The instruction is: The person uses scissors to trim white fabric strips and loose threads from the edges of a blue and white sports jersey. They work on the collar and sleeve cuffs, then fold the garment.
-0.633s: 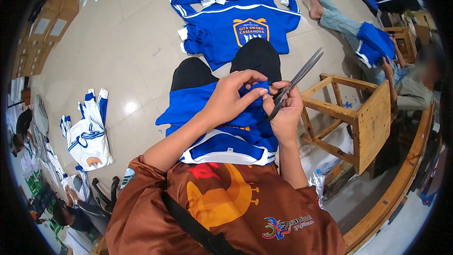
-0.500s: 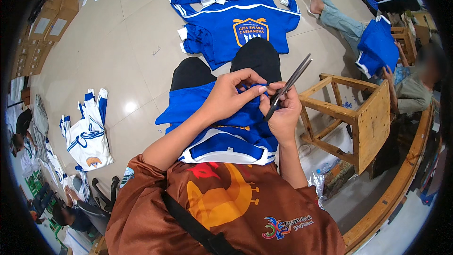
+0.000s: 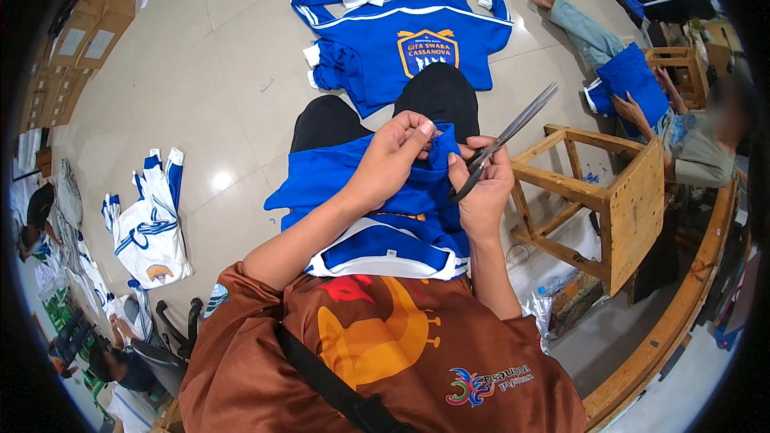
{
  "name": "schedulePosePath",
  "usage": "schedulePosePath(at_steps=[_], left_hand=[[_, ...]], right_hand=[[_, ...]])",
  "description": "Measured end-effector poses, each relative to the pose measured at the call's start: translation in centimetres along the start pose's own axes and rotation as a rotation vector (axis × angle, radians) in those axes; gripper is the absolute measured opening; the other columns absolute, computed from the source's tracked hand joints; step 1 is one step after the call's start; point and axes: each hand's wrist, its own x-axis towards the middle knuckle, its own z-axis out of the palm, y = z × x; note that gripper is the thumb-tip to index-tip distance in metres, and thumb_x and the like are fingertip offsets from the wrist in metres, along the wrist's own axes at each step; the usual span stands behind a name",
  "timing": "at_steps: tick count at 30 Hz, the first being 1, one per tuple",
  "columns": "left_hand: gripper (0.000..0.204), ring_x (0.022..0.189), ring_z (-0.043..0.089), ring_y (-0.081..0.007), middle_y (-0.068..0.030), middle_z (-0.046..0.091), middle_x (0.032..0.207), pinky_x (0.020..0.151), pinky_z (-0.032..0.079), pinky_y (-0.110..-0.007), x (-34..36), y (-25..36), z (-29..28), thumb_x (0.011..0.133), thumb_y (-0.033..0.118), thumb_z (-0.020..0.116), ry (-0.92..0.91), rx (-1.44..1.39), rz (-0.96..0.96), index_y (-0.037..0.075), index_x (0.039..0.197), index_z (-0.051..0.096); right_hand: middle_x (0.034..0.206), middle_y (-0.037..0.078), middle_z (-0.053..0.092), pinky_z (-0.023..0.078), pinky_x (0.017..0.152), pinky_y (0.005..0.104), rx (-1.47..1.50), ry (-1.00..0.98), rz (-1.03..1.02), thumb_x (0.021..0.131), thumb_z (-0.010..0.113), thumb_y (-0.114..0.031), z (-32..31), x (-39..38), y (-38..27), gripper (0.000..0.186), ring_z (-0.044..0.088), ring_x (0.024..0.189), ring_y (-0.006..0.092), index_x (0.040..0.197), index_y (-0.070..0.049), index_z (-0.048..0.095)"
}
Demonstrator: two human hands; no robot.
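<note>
Across my lap lies a blue jersey with a white-trimmed collar near my waist. My left hand is closed, pinching a raised edge of the blue cloth between thumb and fingers. Close beside it on the right, my right hand grips dark scissors, whose blades point up and to the right, away from the cloth. The right thumb and a finger are also near the cloth's edge; whether they touch it I cannot tell.
More blue and white jerseys are piled on the floor ahead. White jerseys lie to the left. A wooden stool rests on its side at the right; beyond it a person handles blue cloth. Cardboard boxes stand far left.
My left hand has shifted slightly, and the held cloth edge now stands up more. The scissors have swung rightward. At the right, the other person has lowered and turned their blue cloth.
</note>
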Motion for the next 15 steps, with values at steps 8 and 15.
schedulePosePath(at_steps=[8, 15], left_hand=[[0.024, 0.090, 0.065, -0.0055, -0.0039, 0.074, 0.098, 0.081, 0.051, -0.023, -0.4, 1.6, 0.1, 0.103, 0.018, 0.072, -0.104, 0.138, 0.038, 0.000, 0.118, 0.068], [0.016, 0.084, 0.067, -0.0048, -0.0044, 0.076, 0.091, 0.075, 0.052, -0.022, 0.0, 0.1, -0.7, 0.099, 0.015, 0.076, -0.009, 0.104, 0.099, 0.001, 0.106, 0.072]], right_hand=[[0.102, 0.006, 0.071, 0.052, 0.083, 0.0222, -0.070, -0.019, -0.026, 0.090, 0.074, 0.006, -0.3, -0.1, -0.1, 0.035, 0.067, 0.094, 0.0078, 0.120, -0.003, 0.057], [0.102, 0.007, 0.071, 0.053, 0.085, 0.0235, -0.122, -0.021, -0.039, 0.090, 0.074, 0.006, -0.1, -0.1, -0.2, 0.035, 0.068, 0.094, 0.0090, 0.119, -0.003, 0.057]])
